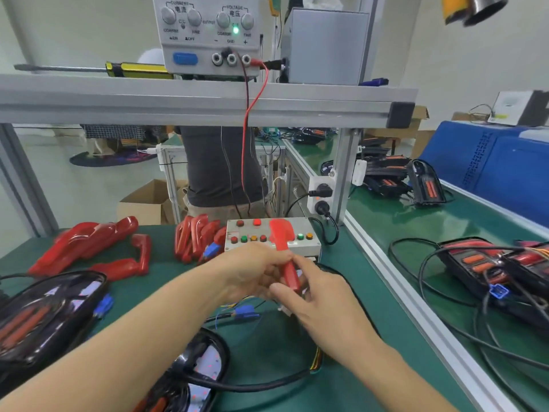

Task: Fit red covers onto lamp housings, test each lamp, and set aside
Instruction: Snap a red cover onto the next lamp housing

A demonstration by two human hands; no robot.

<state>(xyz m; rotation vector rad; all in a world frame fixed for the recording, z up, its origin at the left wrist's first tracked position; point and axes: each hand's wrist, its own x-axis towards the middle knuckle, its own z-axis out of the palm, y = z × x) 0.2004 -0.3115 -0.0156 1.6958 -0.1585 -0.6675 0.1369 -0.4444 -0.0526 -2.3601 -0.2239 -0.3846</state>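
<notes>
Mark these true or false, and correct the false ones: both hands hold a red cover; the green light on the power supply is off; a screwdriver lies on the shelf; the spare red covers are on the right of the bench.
1. Both hands, left and right, hold a red cover. True.
2. The green light on the power supply is off. False: it glows.
3. A screwdriver lies on the shelf. True.
4. The spare red covers are on the right. False: they lie left and centre.
</notes>
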